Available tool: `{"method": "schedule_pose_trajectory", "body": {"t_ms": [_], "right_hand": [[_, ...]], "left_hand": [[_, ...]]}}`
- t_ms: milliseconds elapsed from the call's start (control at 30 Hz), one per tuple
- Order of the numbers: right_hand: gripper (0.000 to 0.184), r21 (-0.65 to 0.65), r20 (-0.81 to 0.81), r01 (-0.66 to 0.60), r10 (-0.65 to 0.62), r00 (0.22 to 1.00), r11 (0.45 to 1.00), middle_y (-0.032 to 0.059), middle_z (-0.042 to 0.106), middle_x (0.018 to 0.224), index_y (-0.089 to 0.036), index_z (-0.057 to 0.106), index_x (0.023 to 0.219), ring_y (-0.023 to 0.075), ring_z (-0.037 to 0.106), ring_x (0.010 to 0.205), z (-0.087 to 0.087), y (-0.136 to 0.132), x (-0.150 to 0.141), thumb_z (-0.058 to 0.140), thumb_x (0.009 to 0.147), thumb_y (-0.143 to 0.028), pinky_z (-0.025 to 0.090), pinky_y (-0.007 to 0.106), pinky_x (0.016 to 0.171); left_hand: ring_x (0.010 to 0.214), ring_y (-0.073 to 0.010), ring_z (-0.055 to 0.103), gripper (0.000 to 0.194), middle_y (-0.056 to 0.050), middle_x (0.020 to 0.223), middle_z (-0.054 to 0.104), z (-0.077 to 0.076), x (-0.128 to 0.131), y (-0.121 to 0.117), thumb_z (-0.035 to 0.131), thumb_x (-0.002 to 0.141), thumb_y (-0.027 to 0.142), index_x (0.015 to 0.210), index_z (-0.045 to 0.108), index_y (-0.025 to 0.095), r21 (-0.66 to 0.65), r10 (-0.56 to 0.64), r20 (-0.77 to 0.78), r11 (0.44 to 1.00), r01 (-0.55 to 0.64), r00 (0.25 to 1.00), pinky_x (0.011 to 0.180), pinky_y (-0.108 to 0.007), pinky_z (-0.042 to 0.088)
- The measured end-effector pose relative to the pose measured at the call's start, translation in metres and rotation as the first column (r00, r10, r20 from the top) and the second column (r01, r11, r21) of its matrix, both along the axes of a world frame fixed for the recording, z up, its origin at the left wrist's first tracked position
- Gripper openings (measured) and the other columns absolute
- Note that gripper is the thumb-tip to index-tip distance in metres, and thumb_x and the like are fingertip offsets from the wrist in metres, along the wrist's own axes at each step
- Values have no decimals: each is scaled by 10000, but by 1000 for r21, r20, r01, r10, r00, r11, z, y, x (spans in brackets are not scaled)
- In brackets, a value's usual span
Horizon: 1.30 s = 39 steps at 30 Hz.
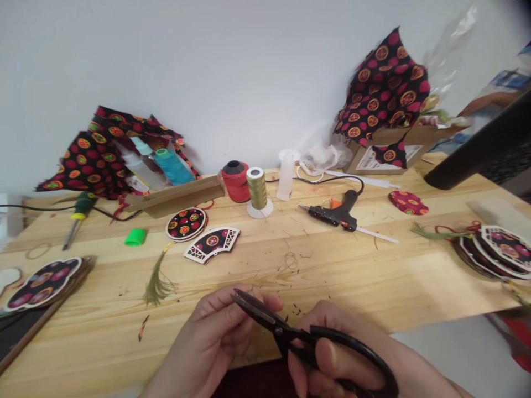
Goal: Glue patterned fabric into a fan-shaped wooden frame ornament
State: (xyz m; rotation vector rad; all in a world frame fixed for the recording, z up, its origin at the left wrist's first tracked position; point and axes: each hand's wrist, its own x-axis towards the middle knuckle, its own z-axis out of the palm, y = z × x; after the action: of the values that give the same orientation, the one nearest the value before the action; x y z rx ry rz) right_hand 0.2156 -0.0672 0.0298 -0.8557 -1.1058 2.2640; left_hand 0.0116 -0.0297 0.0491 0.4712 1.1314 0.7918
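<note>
My right hand [327, 316] grips black-handled scissors [282, 335] at the bottom centre, with the thumb through the handle loop. The blades point up and left, across the fingertips of my left hand [219, 326]. Those left fingers are curled together as in a pinch; whatever lies between them is hidden behind the blades. Ahead of the hands, dark scraps [295, 307] and loose thread [290, 261] litter the wooden table [257, 282]. Beyond my left hand lie a fan-shaped patterned piece [213, 245] and a round one [186, 223] with a green tassel [157, 282].
A glue gun [336, 214], a gold thread spool [258, 190] and a red thread cone [235, 181] stand farther back. Open boxes with patterned cloth [384, 88] are by the wall. Stacked ornaments [504, 249] lie right; a screwdriver [78, 213] lies left. A person's arm [493, 102] shows far right.
</note>
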Motion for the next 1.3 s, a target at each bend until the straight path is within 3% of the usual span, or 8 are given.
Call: {"method": "schedule_pose_trajectory", "body": {"t_ms": [200,433,533,800,900,1033,1167,1300], "right_hand": [[380,179,488,-32,-60,871,983,-54,531,574,-151,630,768,64,422,503,23,4,23,699,724,-523,262,183,438],[248,436,871,-390,-489,-44,811,61,643,676,-188,608,719,204,579,576,26,6,69,556,806,-416,363,294,529],[211,418,840,-453,-525,-136,787,68,648,669,-192,621,721,230,622,578,15,4,87,529,811,-360,395,311,533],[176,437,828,-485,-549,-113,758,69,669,669,-206,632,738,236,639,572,23,0,106,555,800,-352,459,344,559],[246,589,690,-496,-717,-101,637,118,687,719,-174,657,832,293,669,668,32,0,88,532,825,-386,498,387,582],[247,890,455,-221,-790,411,398,89,664,1154,-231,593,1138,222,632,1067,32,6,32,475,931,-295,522,363,888],[551,849,387,-67,-531,754,524,98,460,1443,-212,323,1430,193,437,1319,26,21,-20,517,914,-230,423,356,1057],[481,797,284,43,-437,854,603,73,558,1344,-214,408,1375,153,525,1217,28,32,-41,523,909,-179,439,282,1010]], "left_hand": [[458,-25,299,195,47,516,469,-8,-2,3,845,607,274,683,726,140,9,-24,30,1000,24,999,425,-154,213],[468,-24,306,242,36,539,477,-6,0,7,878,538,268,675,734,131,-2,113,18,994,-113,993,413,-150,201],[460,-21,302,277,36,537,477,-4,2,8,895,498,269,679,740,127,-9,138,11,990,-138,990,404,-147,204],[473,-26,338,273,32,551,481,-4,2,8,888,518,262,694,740,115,10,148,11,989,-149,989,401,-145,220],[476,-27,338,271,29,554,487,-4,2,8,889,517,257,694,741,116,5,154,13,988,-154,988,404,-146,221],[466,-26,311,267,40,526,468,0,5,10,885,518,263,675,733,110,3,122,20,992,-122,992,399,-149,212],[466,-31,308,279,47,495,452,10,8,13,869,548,304,687,729,108,38,66,25,997,-67,998,406,-144,238],[473,-35,326,271,51,509,456,14,7,13,860,560,325,702,727,137,61,68,31,996,-70,997,418,-134,262]]}}
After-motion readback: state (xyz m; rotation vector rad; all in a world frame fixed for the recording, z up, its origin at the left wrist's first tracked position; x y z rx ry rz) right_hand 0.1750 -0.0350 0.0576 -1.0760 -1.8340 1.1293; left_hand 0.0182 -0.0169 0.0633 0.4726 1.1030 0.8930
